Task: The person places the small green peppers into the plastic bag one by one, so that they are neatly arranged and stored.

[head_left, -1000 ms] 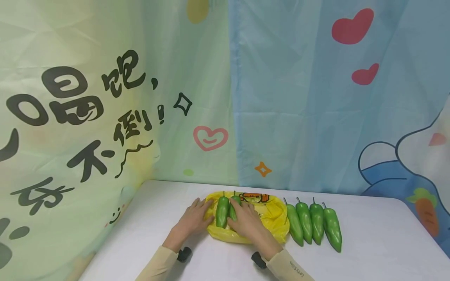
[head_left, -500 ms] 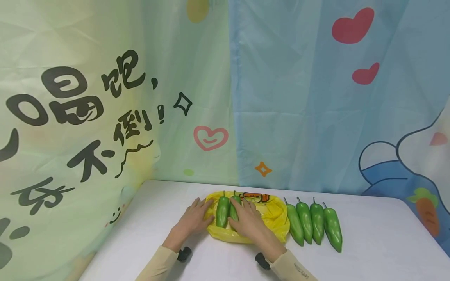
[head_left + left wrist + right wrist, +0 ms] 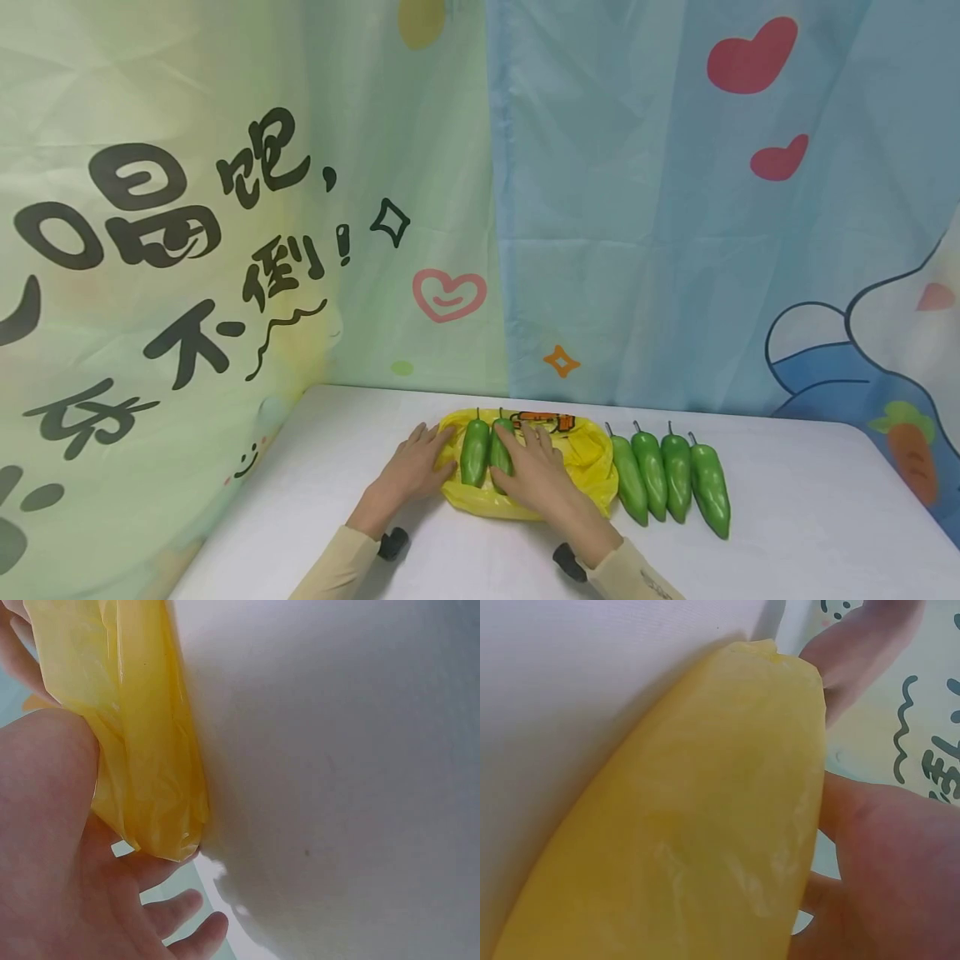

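Observation:
A yellow plastic bag lies spread on the white table, its edge rolled up like a low wall. Two green peppers lie side by side in its left part, stems to the back. My left hand rests against the bag's left edge, thumb and fingers spread; in the left wrist view the yellow plastic passes between thumb and fingers. Over the bag, my right hand has its index finger and thumb at the right side of the second pepper. Its fingers are loosely extended. Both wrist views hide the peppers behind the bag's wall.
Several more green peppers lie in a row on the white table, right beside the bag. A printed cloth hangs behind the table and along its left side.
My right hand has shifted slightly right, baring more of the second pepper. The left hand, the bag and the peppers have stayed put.

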The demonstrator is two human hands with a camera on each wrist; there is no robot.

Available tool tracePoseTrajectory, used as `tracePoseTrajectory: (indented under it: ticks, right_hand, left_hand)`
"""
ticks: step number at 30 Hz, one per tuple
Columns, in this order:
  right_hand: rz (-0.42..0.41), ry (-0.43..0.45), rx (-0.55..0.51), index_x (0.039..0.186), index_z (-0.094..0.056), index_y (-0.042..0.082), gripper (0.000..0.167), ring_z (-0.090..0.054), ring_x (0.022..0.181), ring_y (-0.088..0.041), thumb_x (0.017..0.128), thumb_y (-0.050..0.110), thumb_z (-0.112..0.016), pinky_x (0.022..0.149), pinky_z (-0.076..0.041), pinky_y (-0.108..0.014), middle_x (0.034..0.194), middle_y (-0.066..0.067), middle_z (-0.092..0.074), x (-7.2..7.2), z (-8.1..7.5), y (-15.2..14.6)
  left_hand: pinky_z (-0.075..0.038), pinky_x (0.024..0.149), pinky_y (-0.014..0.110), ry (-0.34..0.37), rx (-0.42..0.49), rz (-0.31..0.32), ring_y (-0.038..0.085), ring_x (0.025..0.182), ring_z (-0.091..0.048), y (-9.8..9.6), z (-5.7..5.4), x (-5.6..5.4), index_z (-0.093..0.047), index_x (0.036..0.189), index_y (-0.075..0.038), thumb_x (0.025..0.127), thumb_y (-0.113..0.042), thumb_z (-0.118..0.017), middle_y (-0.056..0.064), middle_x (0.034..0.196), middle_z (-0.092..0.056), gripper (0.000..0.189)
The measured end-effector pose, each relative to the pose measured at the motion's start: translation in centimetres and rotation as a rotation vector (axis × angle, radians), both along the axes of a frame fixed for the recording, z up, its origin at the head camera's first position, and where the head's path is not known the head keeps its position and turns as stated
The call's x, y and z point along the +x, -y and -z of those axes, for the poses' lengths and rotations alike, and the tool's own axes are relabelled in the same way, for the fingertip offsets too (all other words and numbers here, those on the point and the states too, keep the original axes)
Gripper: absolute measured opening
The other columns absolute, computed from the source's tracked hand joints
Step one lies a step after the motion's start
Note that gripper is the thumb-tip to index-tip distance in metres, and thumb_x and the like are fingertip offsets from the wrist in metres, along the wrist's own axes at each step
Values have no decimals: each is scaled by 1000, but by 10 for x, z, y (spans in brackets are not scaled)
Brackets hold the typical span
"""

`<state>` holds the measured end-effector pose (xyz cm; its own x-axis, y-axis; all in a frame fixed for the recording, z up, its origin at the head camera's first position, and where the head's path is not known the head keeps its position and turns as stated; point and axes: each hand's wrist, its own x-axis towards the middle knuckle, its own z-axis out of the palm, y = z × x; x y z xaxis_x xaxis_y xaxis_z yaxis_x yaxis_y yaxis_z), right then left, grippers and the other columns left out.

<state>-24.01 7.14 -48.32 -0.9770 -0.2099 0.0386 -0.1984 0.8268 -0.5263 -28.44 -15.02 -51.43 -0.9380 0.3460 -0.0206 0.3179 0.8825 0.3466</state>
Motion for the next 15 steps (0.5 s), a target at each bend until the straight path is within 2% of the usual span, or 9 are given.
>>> tracePoseTrajectory:
  ticks: [9, 15]
  right_hand:
    - [9, -11, 4, 153, -43, 18, 65, -22, 147, -57, 95, 35, -67, 111, -22, -80, 159, -30, -30, 4, -2, -5]
    - [7, -34, 12, 152, -44, 18, 65, -23, 146, -58, 95, 36, -67, 110, -21, -82, 158, -31, -31, 6, -3, -10]
  left_hand:
    - [-31, 119, 62, 0, -1, 2, 47, 148, -30, 1, 0, 0, -44, 152, -12, 100, -34, -58, 21, 156, -43, 58]
    - [-31, 119, 62, -1, -3, 6, 47, 148, -30, 1, 0, 0, -43, 152, -12, 100, -34, -57, 20, 156, -42, 58]
